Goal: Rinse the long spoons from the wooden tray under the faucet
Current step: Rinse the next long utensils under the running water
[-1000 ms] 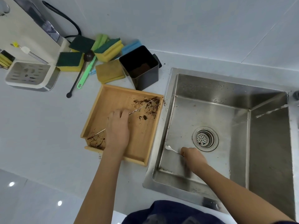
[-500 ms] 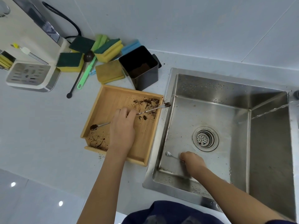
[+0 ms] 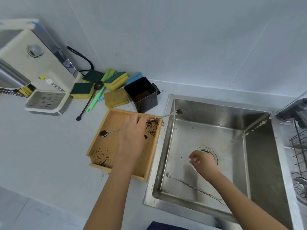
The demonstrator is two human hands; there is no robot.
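My left hand (image 3: 132, 136) is over the wooden tray (image 3: 98, 143), shut on a long metal spoon (image 3: 109, 132). The spoon's dirty bowl sticks out to the left, and its forked end (image 3: 179, 111) reaches past the tray over the sink's left rim. Coffee grounds (image 3: 150, 128) litter the tray. A second long twisted spoon (image 3: 191, 185) lies on the sink (image 3: 207, 130) floor near the front. My right hand (image 3: 201, 161) hovers above it beside the drain, fingers loosely curled, holding nothing. The faucet (image 3: 292, 105) at the right edge runs a thin stream of water (image 3: 257, 126).
A black bin (image 3: 141, 94) stands behind the tray. Sponges (image 3: 116, 97), a green brush (image 3: 96, 100) and a black scoop (image 3: 88, 102) lie at the back. A cream coffee machine (image 3: 33, 63) is at the left. A wire dish rack (image 3: 299, 146) is right of the sink.
My left hand lifted the dirty spoon off the tray and carried it toward the sink. My right hand let go of the other spoon, which now lies on the sink floor. The view tilted up.
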